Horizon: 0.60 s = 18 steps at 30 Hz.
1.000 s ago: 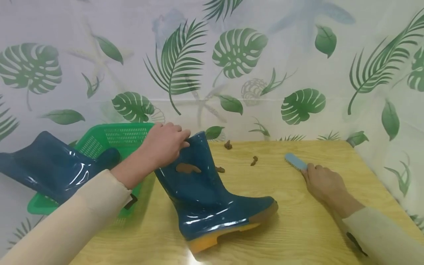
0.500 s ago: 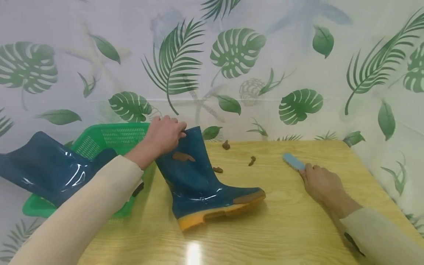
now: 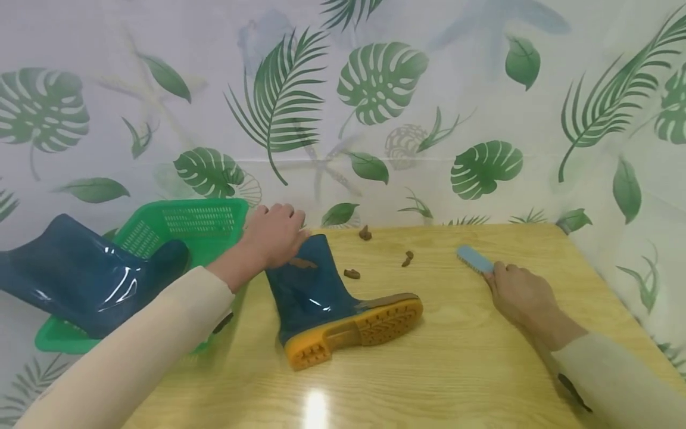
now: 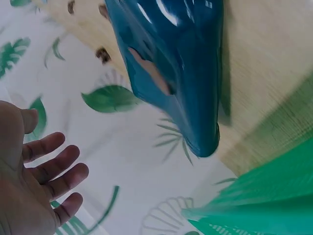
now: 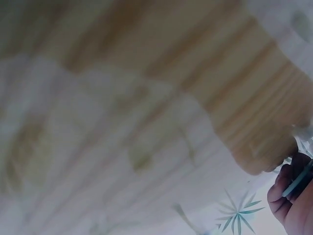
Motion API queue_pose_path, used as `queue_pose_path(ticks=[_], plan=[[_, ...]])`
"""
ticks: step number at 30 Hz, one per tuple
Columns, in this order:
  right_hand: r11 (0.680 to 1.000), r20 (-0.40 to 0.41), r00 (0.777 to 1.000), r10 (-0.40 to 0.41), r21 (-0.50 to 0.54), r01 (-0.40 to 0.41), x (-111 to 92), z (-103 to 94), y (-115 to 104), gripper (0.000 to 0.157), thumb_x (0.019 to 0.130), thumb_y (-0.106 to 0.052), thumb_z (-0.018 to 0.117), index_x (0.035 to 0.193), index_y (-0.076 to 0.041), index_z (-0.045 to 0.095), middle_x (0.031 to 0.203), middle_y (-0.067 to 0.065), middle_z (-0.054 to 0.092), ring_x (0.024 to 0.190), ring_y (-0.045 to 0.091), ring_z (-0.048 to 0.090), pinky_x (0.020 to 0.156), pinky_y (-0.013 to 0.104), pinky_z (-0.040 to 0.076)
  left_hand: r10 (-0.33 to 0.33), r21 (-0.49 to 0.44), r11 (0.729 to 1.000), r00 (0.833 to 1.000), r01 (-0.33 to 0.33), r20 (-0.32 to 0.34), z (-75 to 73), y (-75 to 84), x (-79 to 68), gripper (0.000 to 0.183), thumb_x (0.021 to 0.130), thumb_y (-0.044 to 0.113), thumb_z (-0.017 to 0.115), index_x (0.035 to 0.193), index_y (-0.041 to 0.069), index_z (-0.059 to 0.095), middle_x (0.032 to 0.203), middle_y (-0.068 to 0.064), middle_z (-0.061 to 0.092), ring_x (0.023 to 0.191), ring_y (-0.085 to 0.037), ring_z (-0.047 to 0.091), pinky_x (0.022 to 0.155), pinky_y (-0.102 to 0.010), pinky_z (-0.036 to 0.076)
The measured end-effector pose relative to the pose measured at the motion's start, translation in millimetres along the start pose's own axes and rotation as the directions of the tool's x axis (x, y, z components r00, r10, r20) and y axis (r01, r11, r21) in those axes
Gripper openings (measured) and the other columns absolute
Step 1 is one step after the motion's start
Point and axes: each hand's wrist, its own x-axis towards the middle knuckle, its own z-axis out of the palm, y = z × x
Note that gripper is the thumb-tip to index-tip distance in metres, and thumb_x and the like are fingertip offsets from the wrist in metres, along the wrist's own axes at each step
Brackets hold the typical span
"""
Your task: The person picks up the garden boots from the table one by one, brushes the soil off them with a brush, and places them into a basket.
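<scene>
Your left hand (image 3: 276,235) is open, its fingers loosely bent and apart from the shaft of the glossy dark-blue rubber boot with a yellow-orange sole (image 3: 316,298); that boot lies tipped left of centre on the yellow wood-grain surface (image 3: 482,369), toe right, sole facing near; your right hand (image 3: 525,298) grips the light-blue bristled brush (image 3: 474,259) at right; a second glossy dark-blue boot (image 3: 102,274) lies across the green perforated plastic basket (image 3: 214,203) at far left.
</scene>
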Motion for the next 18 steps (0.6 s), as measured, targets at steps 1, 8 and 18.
queue_pose_path(ticks=[1,8,18], plan=[[1.000,-0.001,1.000,0.001,-0.003,-0.001,0.1,-0.5,-0.1,0.037,0.109,-0.028,0.032,0.087,-0.002,0.046,0.073,0.012,0.052,0.058,0.025,0.052,0.047,0.040,0.041,0.020,-0.003,1.000,1.000,-0.020,-0.016,-0.7,3.6,-3.7,0.034,0.106,0.039,0.045,0.111,0.008,0.058,0.104,-0.010,0.060,0.099,-0.030,0.058,0.085,-0.047,0.044],[0.999,-0.062,0.997,-0.040,-0.014,0.039,0.3,0.4,0.3,0.033,0.108,-0.022,0.039,0.087,0.002,0.047,0.074,0.014,0.050,0.061,0.029,0.054,0.051,0.046,0.044,0.143,-0.030,0.989,0.982,-0.148,-0.124,5.5,28.7,-31.1,0.037,0.106,0.045,0.044,0.111,0.012,0.059,0.099,-0.004,0.058,0.093,-0.023,0.057,0.083,-0.044,0.043],[0.995,-0.132,0.987,-0.094,0.001,0.095,1.7,4.8,0.4,0.027,0.107,-0.018,0.043,0.093,0.004,0.051,0.078,0.014,0.051,0.066,0.029,0.055,0.059,0.048,0.048,0.275,-0.072,0.952,0.935,-0.297,-0.225,51.5,62.8,-67.4,0.049,0.103,0.054,0.044,0.121,0.013,0.063,0.112,-0.004,0.062,0.104,-0.022,0.059,0.092,-0.044,0.045]])
